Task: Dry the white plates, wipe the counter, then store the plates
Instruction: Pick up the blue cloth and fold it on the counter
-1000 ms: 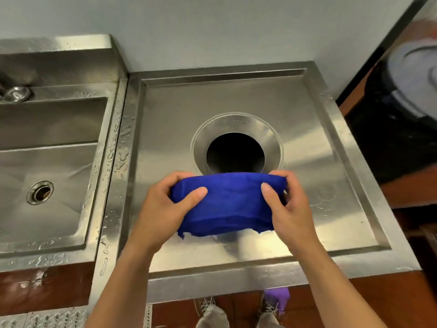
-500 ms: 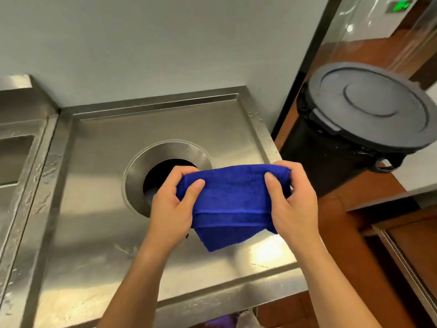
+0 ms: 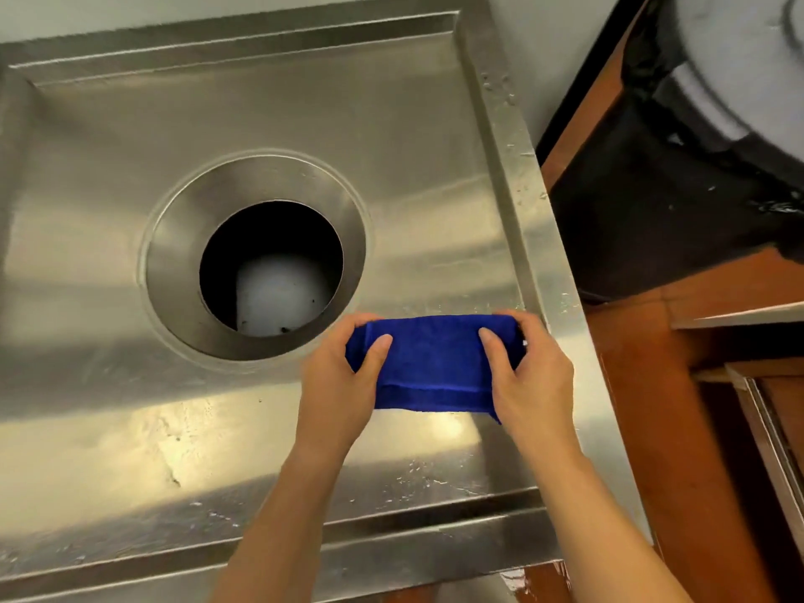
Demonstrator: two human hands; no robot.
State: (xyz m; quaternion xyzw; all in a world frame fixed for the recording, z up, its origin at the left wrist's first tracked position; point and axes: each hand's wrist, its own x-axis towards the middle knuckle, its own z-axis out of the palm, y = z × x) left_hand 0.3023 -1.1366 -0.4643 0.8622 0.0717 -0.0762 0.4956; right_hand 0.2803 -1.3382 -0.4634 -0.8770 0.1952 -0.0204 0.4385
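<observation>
Steel surface [image 3: 108, 428]: brushed metal with a raised rim [image 3: 528, 189] round it, glare on the near part and wet streaks by the front edge.
Droplets [image 3: 500, 87]: scattered on the rim at the right, towards the far corner.
Hole [image 3: 269, 263]: round, left of centre, set in a sloping steel collar [image 3: 174, 263]. It is dark inside, with something pale and blurred at the bottom that I cannot make out.
Cloth [image 3: 430, 363]: deep blue, folded to a flat band. It is held low over the right side of the surface, just right of the hole and near the rim. I cannot tell whether it touches the metal.
Left hand [image 3: 335, 385]: grips the cloth's left end, thumb laid on the near face, fingers curled behind.
Right hand [image 3: 535, 385]: grips the right end the same way, thumb in front, fingers wrapped over the top edge.
Forearms [image 3: 278, 537]: bare, both reaching up from the bottom of the view.
Bin [image 3: 652, 211]: black, standing on the floor [image 3: 652, 428] beyond the right rim, apart from the surface.
Lid [image 3: 739, 58]: grey, on the bin, blurred.
Wall [image 3: 544, 50]: pale, behind the surface.
</observation>
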